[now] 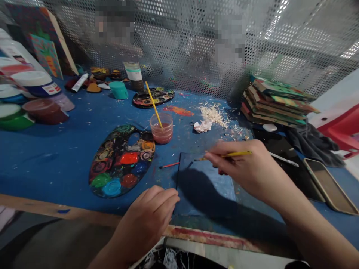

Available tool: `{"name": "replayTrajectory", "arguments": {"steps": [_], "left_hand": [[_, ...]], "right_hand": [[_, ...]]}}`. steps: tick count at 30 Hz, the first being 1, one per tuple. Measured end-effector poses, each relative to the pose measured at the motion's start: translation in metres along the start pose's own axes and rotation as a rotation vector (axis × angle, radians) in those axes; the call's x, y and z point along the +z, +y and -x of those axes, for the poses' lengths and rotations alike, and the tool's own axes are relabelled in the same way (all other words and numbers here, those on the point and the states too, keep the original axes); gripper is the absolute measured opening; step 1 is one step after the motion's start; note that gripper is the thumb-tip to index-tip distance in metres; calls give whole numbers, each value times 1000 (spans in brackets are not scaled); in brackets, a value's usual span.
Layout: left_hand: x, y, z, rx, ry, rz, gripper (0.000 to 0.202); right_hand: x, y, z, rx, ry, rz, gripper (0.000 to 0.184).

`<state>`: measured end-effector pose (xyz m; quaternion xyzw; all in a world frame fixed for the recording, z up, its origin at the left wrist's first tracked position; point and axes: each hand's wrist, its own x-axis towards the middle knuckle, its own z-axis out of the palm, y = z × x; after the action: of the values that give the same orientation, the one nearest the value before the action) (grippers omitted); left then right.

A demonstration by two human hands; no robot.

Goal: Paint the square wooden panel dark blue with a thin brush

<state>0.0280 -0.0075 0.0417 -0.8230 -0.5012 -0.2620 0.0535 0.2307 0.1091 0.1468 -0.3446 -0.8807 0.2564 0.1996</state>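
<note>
My right hand (249, 164) pinches a thin yellow paintbrush (239, 153) above a small blue-painted canvas (224, 188). The brush tip is over the upper part of the canvas, where a dark shadow falls; whether it touches the surface I cannot tell. My left hand (153, 213) has its fingers curled together, their tips on the canvas's left edge. Left of the canvas lies a black palette (112, 164) with wet red, blue, green and brown paint. A plastic cup (162, 130) of pinkish water stands beside the palette, with a yellow-handled brush (153, 104) leaning in it.
A thin red brush (169, 165) pokes out at the canvas's left edge. Wood shavings (214, 114) and a crumpled tissue (202, 126) lie behind. Stacked painted boards (276, 101), a black tablet (280, 149) and a phone case (331, 185) are right; paint tubs (45, 112) stand left.
</note>
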Motion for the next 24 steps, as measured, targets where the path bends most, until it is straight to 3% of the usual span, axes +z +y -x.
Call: {"name": "replayTrajectory", "arguments": {"steps": [4,5,9,13,17,21,24], "left_hand": [[0,-1,3,16,-3,-2,28],[1,-1,3,16,-13,1,28],[1,-1,3,15,-20,3,29],[2,0,4,18,-12,9,29],[3,-1,5,12,-38,12,29],[3,-1,6,15,-31,23,29],[4,-2,7,18,-41,5,28]], "right_hand": [[3,-8,5,-123,-318,-87,33],[4,-9,6,-117,-320,-94,33],[8,-5,2,-27,-87,-17,33],[8,-5,1,-71,-287,-124,33],[8,-8,3,-63,-121,-56,32],[11,-10,5,-92,-300,-139,30],[14,-10,5,-66,-102,-52,33]]}}
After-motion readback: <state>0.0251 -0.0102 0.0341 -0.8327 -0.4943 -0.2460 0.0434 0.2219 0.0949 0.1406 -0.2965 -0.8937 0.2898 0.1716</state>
